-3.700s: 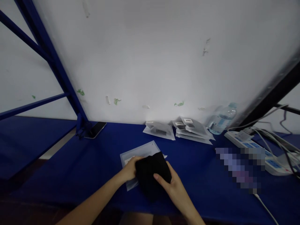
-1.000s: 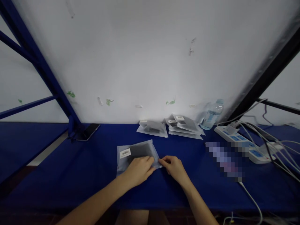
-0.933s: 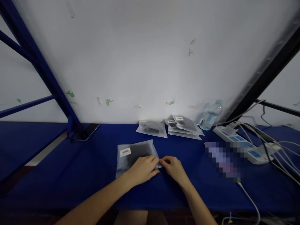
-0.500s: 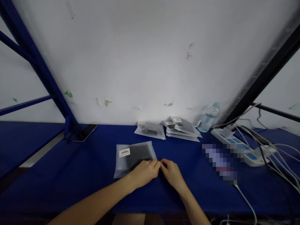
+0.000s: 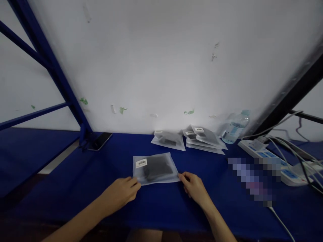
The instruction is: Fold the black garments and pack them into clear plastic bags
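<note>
A frosted zip bag [image 5: 165, 177] with a dark flat item inside lies in front of me on the blue table. A white barcode label is stuck near its upper left corner. My left hand [image 5: 124, 191] pinches the bag's lower left corner. At the lower right corner, my right hand [image 5: 193, 186] grips the bag's edge between thumb and fingers. The near edge of the bag stretches between both hands and looks closed, though I cannot tell for certain.
Behind it lie another frosted bag [image 5: 168, 140] and a stack of similar bags [image 5: 205, 143] against the wall. A clear bottle [image 5: 234, 129] stands beside them. To the right are a power strip [image 5: 274, 161] with cables and a blurred-out device [image 5: 252, 181]. A phone [image 5: 101, 141] lies far left.
My left hand has moved left along the bag's near edge, from beside my right hand to the opposite corner. The view has shifted slightly, and the bag lies flatter.
</note>
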